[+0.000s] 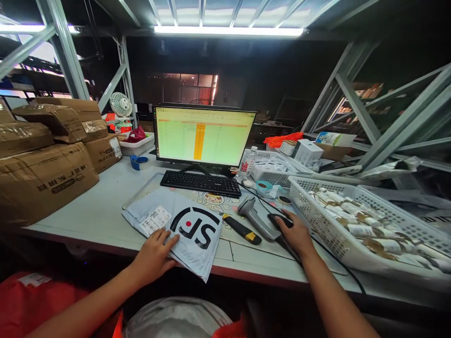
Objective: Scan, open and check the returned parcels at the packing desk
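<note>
A grey-white mailing bag (pixel 207 220) with a large black logo lies on the desk, its near corner jutting past the front edge. My left hand (pixel 158 251) grips its near side, fingers on top and thumb at the edge. A printed label (pixel 155 219) is stuck on the bag. My right hand (pixel 296 232) is closed over a black computer mouse (pixel 276 219), which it partly hides. Between my hands lie a grey barcode scanner (pixel 259 220) and a yellow-black utility knife (pixel 242 229).
A monitor (pixel 176 136) showing a spreadsheet stands behind a black keyboard (pixel 200 183). Cardboard boxes (pixel 45 178) are stacked at left. On the right, a white basket (pixel 306 199) holds many small rolls. A water bottle (pixel 248 164) and a tape roll (pixel 264 186) stand nearby.
</note>
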The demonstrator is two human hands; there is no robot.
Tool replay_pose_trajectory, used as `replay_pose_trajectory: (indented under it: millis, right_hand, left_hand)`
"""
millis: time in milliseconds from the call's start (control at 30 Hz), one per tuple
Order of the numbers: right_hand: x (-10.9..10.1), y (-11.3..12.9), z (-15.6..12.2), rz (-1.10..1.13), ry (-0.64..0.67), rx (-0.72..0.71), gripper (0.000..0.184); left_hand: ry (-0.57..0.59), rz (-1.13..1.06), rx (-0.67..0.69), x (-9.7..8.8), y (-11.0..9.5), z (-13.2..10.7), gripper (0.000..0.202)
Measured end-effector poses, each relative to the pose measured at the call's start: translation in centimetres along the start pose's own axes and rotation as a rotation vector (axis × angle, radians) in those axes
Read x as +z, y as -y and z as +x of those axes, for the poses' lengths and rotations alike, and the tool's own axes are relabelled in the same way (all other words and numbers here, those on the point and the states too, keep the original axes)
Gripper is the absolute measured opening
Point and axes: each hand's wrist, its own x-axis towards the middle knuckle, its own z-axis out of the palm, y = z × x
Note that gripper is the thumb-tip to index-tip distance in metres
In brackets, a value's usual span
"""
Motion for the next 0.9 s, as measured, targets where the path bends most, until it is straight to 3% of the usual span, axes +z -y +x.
replay_pose_trajectory:
  millis: [100, 233, 367, 500, 600, 700, 733, 800, 900]
  right_hand:
    - [0.1, 0.2, 0.1, -0.004, -0.024, 0.008, 0.078]
    - [0.0, 0.7, 0.1, -0.003, -0.045, 0.035, 0.078]
    - [-0.1, 0.9, -0.2, 0.001, -0.056, 0.069, 0.079]
    - [-0.3, 1.3, -0.3, 0.002, -0.074, 0.072, 0.076]
    - [-1.6, 3.4, -0.2, 0.010, -0.151, 0.053, 0.068]
    - [-3.7, 8.9, -1.1, 0.086, -0.185, -0.053, 0.062]
    - [-4.2, 11.4, -1.9, 0.143, -0.133, -0.131, 0.061]
    - [-4.7, 17.0, -4.5, 0.285, 0.102, -0.341, 0.061]
    - [-3.7, 24.6, -9.6, 0.479, 0.429, -0.587, 0.081]
  left_hand:
    - [0.031, 0.039, -0.054, 0.4, -1.8, 1.8, 0.093]
    - [0.124, 0.000, 0.047, 1.0, -3.3, 4.1, 0.098]
    - [0.232, -0.029, 0.098, 1.2, -4.1, 5.3, 0.082]
    - [0.184, 0.003, 0.156, 1.0, -3.9, 5.2, 0.053]
    - [0.007, -0.022, 0.263, -0.2, -2.2, 5.3, 0.028]
    - [-0.350, -0.001, 0.314, -4.0, -0.4, 5.7, 0.024]
    - [-0.479, 0.016, 0.335, -5.7, -0.2, 5.8, 0.023]
    - [-0.687, 0.049, 0.390, -9.4, -0.9, 6.0, 0.019]
    - [-0.829, 0.080, 0.480, -14.0, -3.7, 6.7, 0.014]
